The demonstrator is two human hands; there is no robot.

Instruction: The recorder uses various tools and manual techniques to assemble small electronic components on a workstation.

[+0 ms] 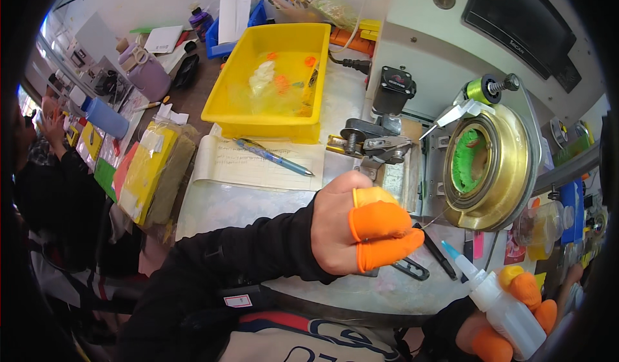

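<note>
My left hand (361, 230) is closed, with orange and yellow finger cots on its fingers. A thin wire (434, 220) shows at its fingertips, running toward the brass-coloured ring (516, 175) of a machine. Green lining (467, 161) covers part of the ring's inner opening. Lower right, my right hand (487, 341), also in orange and yellow finger cots, grips a translucent white squeeze bottle (512, 320). Its blue needle tip (450, 251) points up and left, toward the left fingertips but apart from them. Black tweezers or a similar slim tool (440, 259) lie between the hands.
A yellow bin (222, 114) with small orange pieces stands at the back. Before it lies a notepad (222, 168) with a pen (274, 157). A motor (394, 90) and roller parts (377, 139) adjoin the ring. Clear tubs (538, 226) stand right. Another person (58, 194) sits left.
</note>
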